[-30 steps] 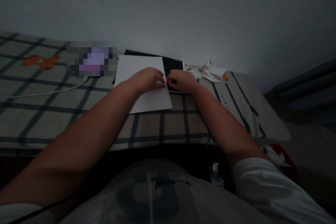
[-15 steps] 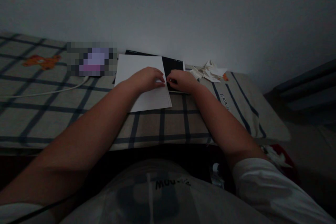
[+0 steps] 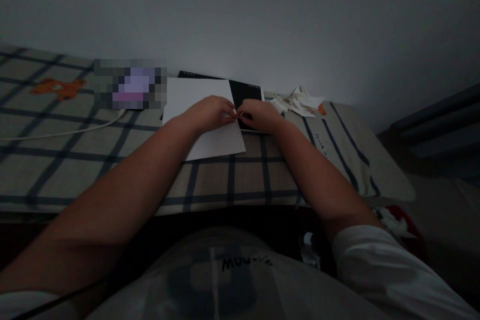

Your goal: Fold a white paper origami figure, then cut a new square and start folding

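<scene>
Both hands meet at the right edge of a white sheet [image 3: 198, 110] that lies on a checked cloth [image 3: 75, 160], its far right corner overlapping a black pad [image 3: 247, 92] set against the wall. The left hand [image 3: 210, 112] rests palm down on the sheet with its fingers curled toward the edge; the right hand [image 3: 260, 115] lies over the pad with its fingertips drawn in to the same spot. The fingertips of the two hands touch or nearly touch there, and they seem to pinch at the sheet's perforated margin, but the light is dim and the spot is small, so I cannot tell whether either hand truly grips the paper or only presses on it. By the look of it, the step in hand is working that margin, holding the sheet flat with one hand and picking at the edge with the other. A next move would call for a firm hold by the left palm so the sheet does not slide on the soft cloth, and a small, careful pull from the right fingers along the edge. A heap of paper scraps [image 3: 296, 102] lies just right of the pad, apart from the hands. To the left, a white cable [image 3: 63, 132] trails across the cloth, and an orange figure [image 3: 56, 87] is printed on it farther off.
</scene>
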{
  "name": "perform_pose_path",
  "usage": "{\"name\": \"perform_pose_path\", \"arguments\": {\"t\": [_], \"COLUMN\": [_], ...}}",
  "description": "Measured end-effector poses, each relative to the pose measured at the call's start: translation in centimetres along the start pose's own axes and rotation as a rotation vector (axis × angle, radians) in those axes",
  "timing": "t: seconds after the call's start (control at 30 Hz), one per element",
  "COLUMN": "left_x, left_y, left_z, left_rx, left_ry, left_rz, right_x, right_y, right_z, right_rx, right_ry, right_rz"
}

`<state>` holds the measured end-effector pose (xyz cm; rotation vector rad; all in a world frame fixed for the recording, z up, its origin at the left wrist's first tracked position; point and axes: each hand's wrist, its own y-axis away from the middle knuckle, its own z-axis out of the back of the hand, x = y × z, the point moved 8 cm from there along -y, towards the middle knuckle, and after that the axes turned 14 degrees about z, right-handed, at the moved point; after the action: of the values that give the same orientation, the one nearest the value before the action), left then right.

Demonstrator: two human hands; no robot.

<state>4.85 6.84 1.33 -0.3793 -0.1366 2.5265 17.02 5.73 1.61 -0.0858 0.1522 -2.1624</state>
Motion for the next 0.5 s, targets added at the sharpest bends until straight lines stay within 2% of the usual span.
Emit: {"name": "perform_pose_path", "arguments": {"t": [0.5], "left_x": [0.10], "left_y": [-0.17], "left_z": [0.02], "left_rx": [-0.006], "left_ry": [-0.015], "left_rz": [0.008], "right_x": [0.26], "right_y": [0.06], "right_z": [0.10], "right_rx": [0.010], "right_ry": [0.034], "right_rz": [0.004]}}
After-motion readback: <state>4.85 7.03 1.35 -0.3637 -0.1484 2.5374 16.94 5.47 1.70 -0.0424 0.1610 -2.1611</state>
